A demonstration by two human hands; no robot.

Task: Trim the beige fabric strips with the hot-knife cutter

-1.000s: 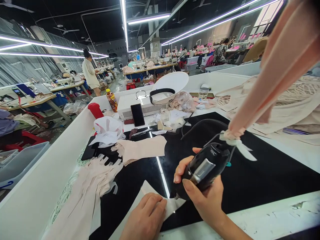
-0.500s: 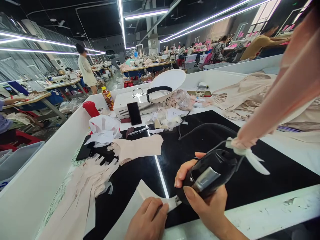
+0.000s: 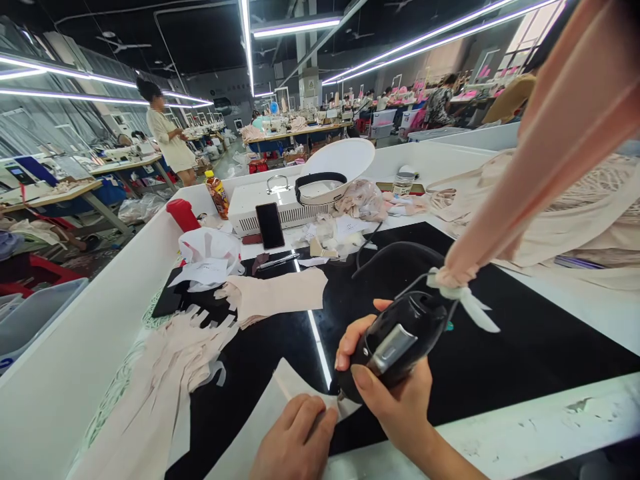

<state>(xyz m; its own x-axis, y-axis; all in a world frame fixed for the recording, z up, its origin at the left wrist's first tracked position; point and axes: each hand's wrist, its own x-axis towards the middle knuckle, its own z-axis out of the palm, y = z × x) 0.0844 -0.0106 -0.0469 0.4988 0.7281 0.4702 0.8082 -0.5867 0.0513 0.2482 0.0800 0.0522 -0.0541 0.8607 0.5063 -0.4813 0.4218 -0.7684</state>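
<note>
My right hand (image 3: 395, 393) is wrapped round a black handheld electric fabric cutter (image 3: 400, 337). A pink cloth strip (image 3: 530, 153), knotted with a white tie (image 3: 467, 303), rises from the cutter's rear end to the upper right. The cutter's front end rests at the curved edge of a pale fabric piece (image 3: 255, 427), close to my left fingers. My left hand (image 3: 297, 437), its fingers bent and together, grips that fabric at the front of the black table surface (image 3: 480, 373). What lies under the left fingertips is hidden.
A stack of pale cut pieces (image 3: 280, 293) lies beyond my hands, with crumpled cloth strips (image 3: 170, 380) on the left. A phone (image 3: 269, 225) leans against a white box (image 3: 250, 207). The cutter's black cable (image 3: 395, 248) crosses behind. White side walls (image 3: 90, 320) border the table.
My right hand and the cutter have moved left along the fabric edge, nearer my left hand. The hanging pink cloth has shifted left too. My left hand has hardly moved.
</note>
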